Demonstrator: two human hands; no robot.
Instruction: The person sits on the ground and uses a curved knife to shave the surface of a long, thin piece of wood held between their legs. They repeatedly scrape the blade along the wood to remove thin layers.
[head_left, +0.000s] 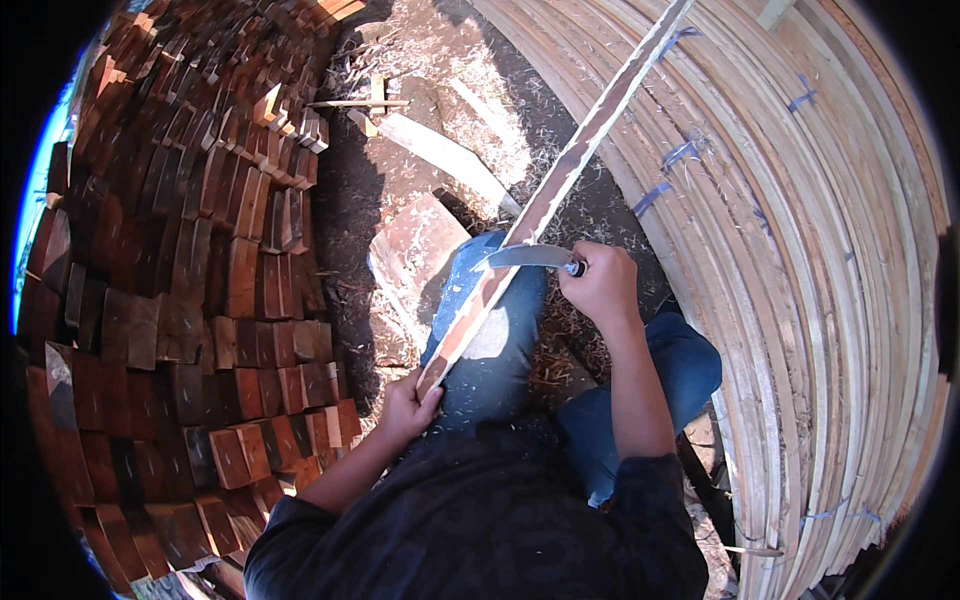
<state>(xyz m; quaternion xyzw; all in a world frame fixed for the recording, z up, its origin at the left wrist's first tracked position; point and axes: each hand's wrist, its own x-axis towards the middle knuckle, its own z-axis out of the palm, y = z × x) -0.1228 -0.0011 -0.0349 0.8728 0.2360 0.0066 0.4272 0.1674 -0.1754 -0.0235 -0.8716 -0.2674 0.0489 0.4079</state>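
Leftward, reddish-brown wooden blocks (245, 370) are stacked in rows. Near them, the lower end of a long, narrow wooden strip (545, 203) is gripped by the curled fingers of the left hand (405, 410). The strip is laid slantwise across a denim-clad leg (500, 365). Against it, the curved blade of a knife (532, 257) is set, its handle wrapped by the closed fingers of the right hand (602, 285). Farthest right, long pale boards (800, 300) are bundled with blue ties (680, 153).

One knife (527, 257), one strip (549, 190), one block stack (210, 330) and one slat stack (790, 300) appear.
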